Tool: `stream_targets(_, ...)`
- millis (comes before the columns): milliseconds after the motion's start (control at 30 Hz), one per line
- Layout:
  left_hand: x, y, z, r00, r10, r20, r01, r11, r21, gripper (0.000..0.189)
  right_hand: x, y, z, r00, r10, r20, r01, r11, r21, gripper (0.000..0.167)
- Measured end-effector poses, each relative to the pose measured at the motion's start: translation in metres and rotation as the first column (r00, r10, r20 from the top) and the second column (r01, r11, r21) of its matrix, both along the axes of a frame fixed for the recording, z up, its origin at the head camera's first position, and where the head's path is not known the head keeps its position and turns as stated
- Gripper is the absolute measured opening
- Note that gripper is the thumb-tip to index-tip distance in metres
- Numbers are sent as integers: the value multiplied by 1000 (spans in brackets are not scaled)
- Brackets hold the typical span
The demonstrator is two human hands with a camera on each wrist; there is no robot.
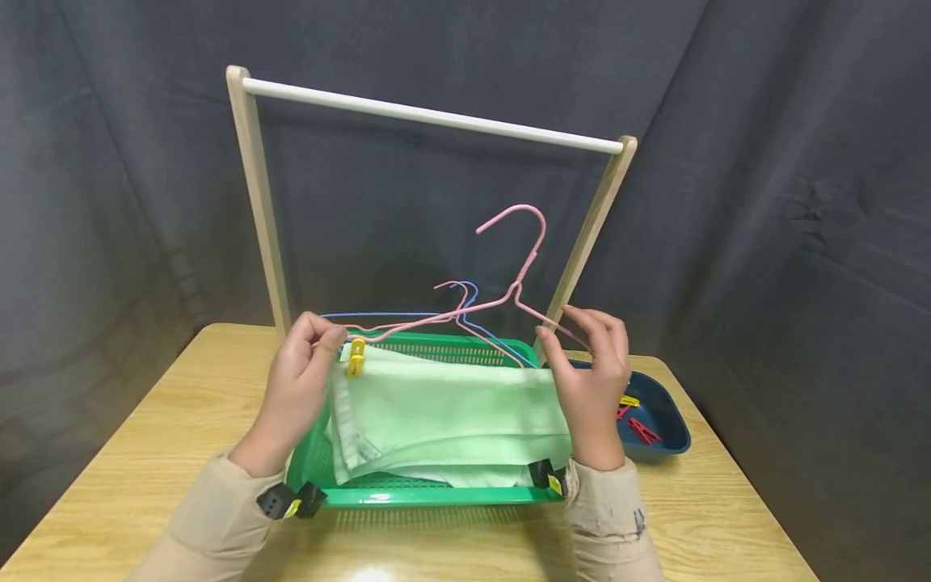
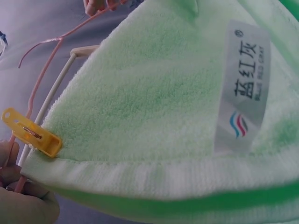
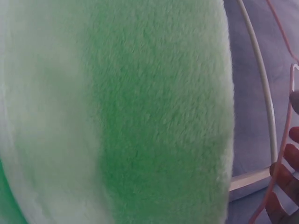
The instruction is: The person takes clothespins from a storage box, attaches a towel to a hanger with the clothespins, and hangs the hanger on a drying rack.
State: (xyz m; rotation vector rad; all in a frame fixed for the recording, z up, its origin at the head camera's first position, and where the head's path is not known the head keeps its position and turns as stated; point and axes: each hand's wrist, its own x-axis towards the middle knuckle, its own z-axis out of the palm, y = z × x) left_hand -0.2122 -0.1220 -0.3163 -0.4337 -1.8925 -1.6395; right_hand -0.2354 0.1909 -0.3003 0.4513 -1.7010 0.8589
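Observation:
A pink clothes hanger (image 1: 520, 271) is held up between both hands, its hook on top. My left hand (image 1: 294, 384) pinches the wire at its left end. Beside those fingers, a yellow clothespin (image 2: 32, 132) clips a pale green towel (image 1: 451, 404) to the hanger. The towel hangs folded over the basket, its printed label (image 2: 243, 88) facing the left wrist camera. On the other side my right hand (image 1: 595, 384) has thumb and fingertips about the hanger's right arm, at the towel's right end. No clothespin shows on that side.
A green basket (image 1: 436, 496) stands under the towel. Behind it rest a blue hanger (image 1: 378, 314) and another pink hanger (image 1: 489, 335). At right, a dark blue tray (image 1: 672, 440) holds red clothespins (image 1: 643, 431) and a yellow one. Above stands a wooden rack with a white bar (image 1: 436, 117).

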Motion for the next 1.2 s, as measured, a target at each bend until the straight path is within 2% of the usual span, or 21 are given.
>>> stream_targets(300,-2,-1,-2,999,-19,-29,20,1000,16,16,-3,1,1,999,25,30,-24,999,-29,16)
stream_targets(567,-3,-6,-1,999,-36,7,36,999,5,16,-3,-2,2,998,49,37,-47,997,-55,12)
stream_targets(800,-3,-15,1,996,-48,78,54,996,-73,15,-3,-2,2,999,45,3,-45,997,-65,11)
stream_targets(1000,0,-30,0,991,-75,113,95,978,-184,18,-3,0,4,999,36,-18,-38,997,-68,11)
stream_targets(1133,2,-35,-3,989,-92,112,112,976,-189,27,-4,1,7,999,29,-24,-30,998,-53,12)
stream_targets(1200,2,-37,-6,991,-77,114,96,979,-178,30,-5,2,8,999,19,-29,-21,998,-53,12)
